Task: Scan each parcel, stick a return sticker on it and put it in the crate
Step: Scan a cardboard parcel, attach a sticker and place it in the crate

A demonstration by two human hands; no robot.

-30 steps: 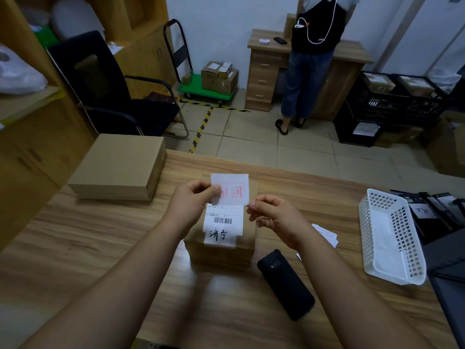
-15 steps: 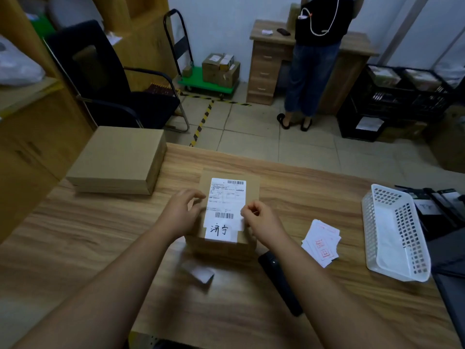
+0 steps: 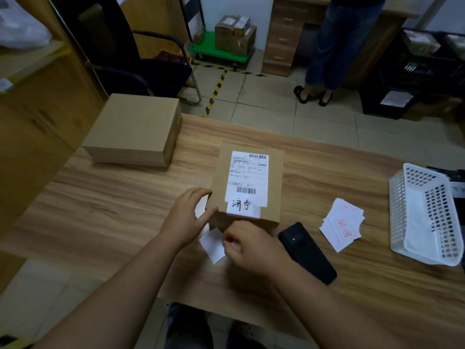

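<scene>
A small cardboard parcel (image 3: 247, 185) sits near the middle of the wooden bench (image 3: 105, 210), its top carrying a white shipping label (image 3: 247, 178) with barcodes and a smaller white slip with handwritten characters just below it, at the near edge. The left hand (image 3: 187, 217) rests against the parcel's left near corner, fingers curled, holding a white sticker (image 3: 201, 210) against the side of the box; only a sliver of that sticker shows between the fingers and the cardboard. The right hand (image 3: 247, 244) lies just in front of the parcel, fingers curled in, pinching the edge of a white backing paper (image 3: 212, 244) that lies flat on the bench between the two hands.

A black handheld scanner (image 3: 308, 253) lies on the bench just right of the right hand, angled toward the near edge. Beyond it, a loose pile of return stickers (image 3: 343, 224) with red print is fanned out. A white plastic basket (image 3: 425, 215) stands tilted at the bench's right end. A larger plain cardboard box (image 3: 134, 131) sits at the far left corner of the bench.

On the floor beyond the bench, black crates (image 3: 415, 71) with parcels inside stand at the right, a person in jeans (image 3: 334, 44) stands at a wooden desk, and a green trolley (image 3: 221, 50) carries several boxes
</scene>
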